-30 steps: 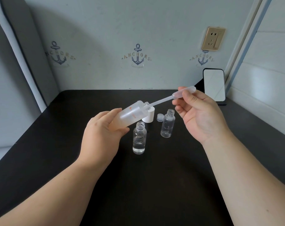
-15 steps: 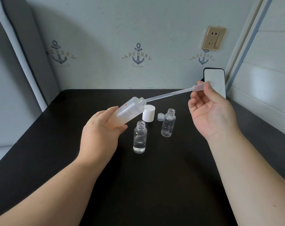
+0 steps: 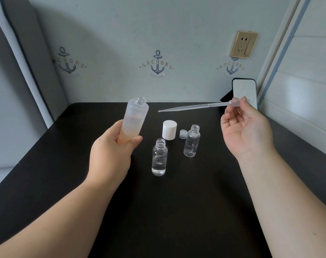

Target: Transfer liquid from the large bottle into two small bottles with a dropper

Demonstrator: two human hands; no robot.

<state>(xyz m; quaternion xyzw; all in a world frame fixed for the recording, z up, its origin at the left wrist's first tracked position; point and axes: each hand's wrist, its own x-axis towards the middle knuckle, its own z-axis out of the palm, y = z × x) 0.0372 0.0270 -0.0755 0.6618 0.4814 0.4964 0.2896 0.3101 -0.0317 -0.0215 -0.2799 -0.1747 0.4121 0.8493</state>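
My left hand (image 3: 111, 153) grips the lower part of the large frosted bottle (image 3: 135, 118), held nearly upright above the black table (image 3: 177, 211) with its mouth open. My right hand (image 3: 246, 131) pinches the bulb of a clear plastic dropper (image 3: 192, 107), which lies almost level in the air; its tip points left and hangs free to the right of the big bottle's mouth. Two small clear bottles stand uncapped on the table: the near one (image 3: 159, 159) has some liquid at its bottom, the far right one (image 3: 191, 141) looks empty.
A white cap (image 3: 169, 130) and a small clear cap (image 3: 183, 134) stand between the small bottles. A phone (image 3: 244, 90) leans at the back right corner. A wall with a socket (image 3: 243, 44) closes the back; walls flank both sides.
The dropper has come out of the large bottle and moved right. My left hand has swung the bottle from a steep tilt to nearly upright.
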